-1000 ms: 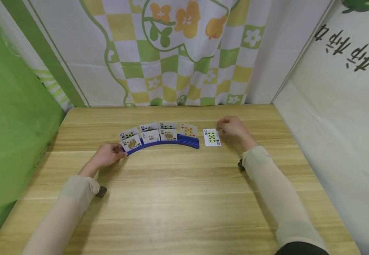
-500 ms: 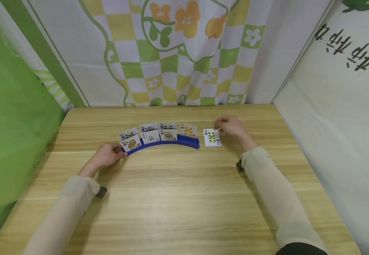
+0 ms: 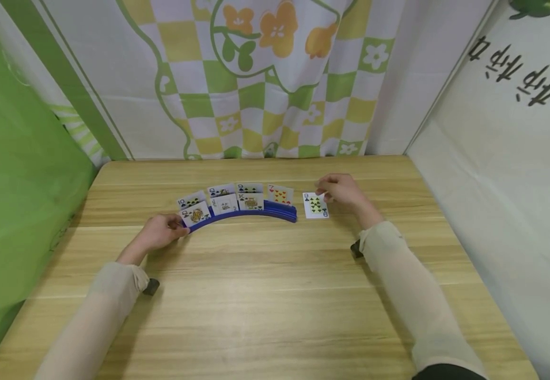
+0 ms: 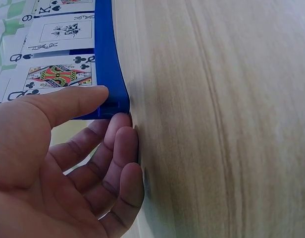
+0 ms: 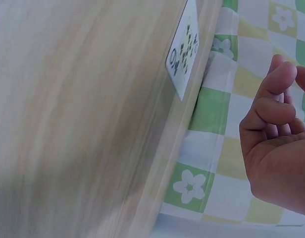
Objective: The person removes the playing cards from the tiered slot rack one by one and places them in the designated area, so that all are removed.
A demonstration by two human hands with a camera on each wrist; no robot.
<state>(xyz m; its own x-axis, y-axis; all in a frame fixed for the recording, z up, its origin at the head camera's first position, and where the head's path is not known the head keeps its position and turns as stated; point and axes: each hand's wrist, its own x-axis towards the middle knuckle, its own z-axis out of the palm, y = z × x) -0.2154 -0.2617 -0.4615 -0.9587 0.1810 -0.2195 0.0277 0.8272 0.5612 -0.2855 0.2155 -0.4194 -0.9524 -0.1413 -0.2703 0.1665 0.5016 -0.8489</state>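
Observation:
My left hand [image 3: 162, 230] grips the left end of a curved blue card holder [image 3: 281, 211]. In the left wrist view, the thumb [image 4: 88, 101] presses on its end from above and the fingers lie beneath. Two rows of playing cards stand in it, among them a queen of clubs [image 3: 196, 214], a joker [image 3: 224, 204], a king [image 3: 251, 201] and a seven of hearts [image 3: 280, 195]. A nine of clubs [image 3: 315, 207] lies face up right of the holder. Over its upper right corner is my right hand [image 3: 343, 190], fingers curled, thumb and index tips together, nothing visible between them.
The wooden table [image 3: 256, 295] ends at the back against a checked curtain [image 3: 275, 116]. A green sheet [image 3: 23, 174] hangs along the left side and a white one [image 3: 507, 200] along the right.
My right hand has shifted slightly left, its fingertips coming over the top of the nine of clubs. The left hand and the card holder stay in place.

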